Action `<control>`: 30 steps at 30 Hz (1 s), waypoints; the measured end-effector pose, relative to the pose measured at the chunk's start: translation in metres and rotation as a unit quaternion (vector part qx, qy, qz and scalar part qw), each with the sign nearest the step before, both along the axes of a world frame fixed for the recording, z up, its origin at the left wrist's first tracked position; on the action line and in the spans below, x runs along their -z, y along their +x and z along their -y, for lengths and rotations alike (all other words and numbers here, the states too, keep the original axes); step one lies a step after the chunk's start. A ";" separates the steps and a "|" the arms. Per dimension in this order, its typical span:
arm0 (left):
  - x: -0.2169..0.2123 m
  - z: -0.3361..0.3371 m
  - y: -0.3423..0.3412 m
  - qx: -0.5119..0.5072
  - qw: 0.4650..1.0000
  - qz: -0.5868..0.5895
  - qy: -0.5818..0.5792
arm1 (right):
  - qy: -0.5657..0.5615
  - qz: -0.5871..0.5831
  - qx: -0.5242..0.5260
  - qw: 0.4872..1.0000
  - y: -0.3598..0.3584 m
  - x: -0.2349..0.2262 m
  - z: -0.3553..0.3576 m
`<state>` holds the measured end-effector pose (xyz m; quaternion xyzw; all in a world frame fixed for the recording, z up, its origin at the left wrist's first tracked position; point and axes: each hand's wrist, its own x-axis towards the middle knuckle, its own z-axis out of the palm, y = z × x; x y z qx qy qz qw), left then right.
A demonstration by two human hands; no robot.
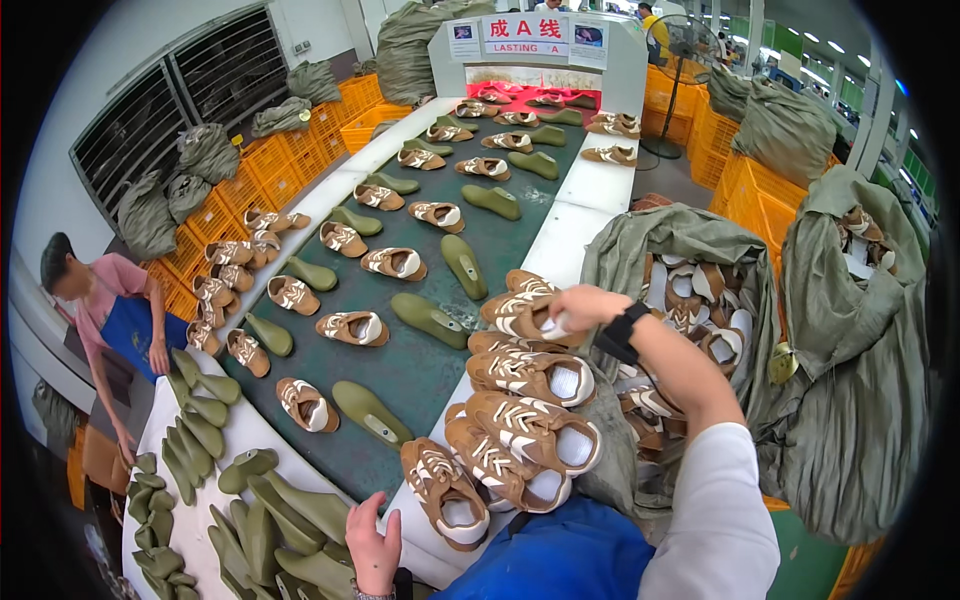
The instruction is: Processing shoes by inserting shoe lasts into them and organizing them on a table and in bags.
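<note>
My right hand (578,305) reaches over the white ledge and grips a tan shoe upper with white stripes (522,314) on top of a stack of similar shoe uppers (525,425). A black watch sits on that wrist. My left hand (372,545) rests near the bottom edge, fingers spread, at the conveyor's near rim next to green shoe lasts (290,510); it holds nothing. The dark green conveyor belt (415,370) carries tan shoe uppers paired with green lasts.
Open grey-green sacks (690,250) full of shoe uppers stand at my right. Another person in a pink shirt and blue apron (110,310) works at the left beside more lasts. Orange crates (255,170) line both sides. A white tunnel machine (540,50) stands at the belt's far end.
</note>
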<state>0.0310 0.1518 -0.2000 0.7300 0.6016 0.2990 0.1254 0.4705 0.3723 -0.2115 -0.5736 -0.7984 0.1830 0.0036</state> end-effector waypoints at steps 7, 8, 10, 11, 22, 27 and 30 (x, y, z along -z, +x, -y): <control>0.005 0.004 0.008 0.030 0.999 0.003 -0.023 | 0.015 0.063 0.035 0.997 0.026 0.004 0.073; 0.001 0.001 0.012 0.042 0.999 -0.001 -0.027 | 0.072 0.032 0.039 0.996 0.024 0.006 0.076; -0.006 -0.002 0.019 0.052 0.999 -0.001 -0.016 | 0.184 -0.058 0.045 0.980 0.024 0.008 0.084; -0.008 0.000 0.022 0.058 0.998 0.000 -0.015 | 0.258 -0.137 0.042 0.955 0.025 0.004 0.088; -0.004 0.024 0.029 0.114 0.992 0.011 -0.052 | 0.250 0.038 0.306 0.918 0.087 0.152 0.258; -0.024 0.027 0.048 0.120 0.989 0.024 -0.080 | 0.102 0.116 0.321 0.934 0.069 0.122 0.272; -0.022 0.027 0.052 0.129 0.988 0.039 -0.070 | 0.088 -0.044 0.412 0.906 0.072 0.122 0.286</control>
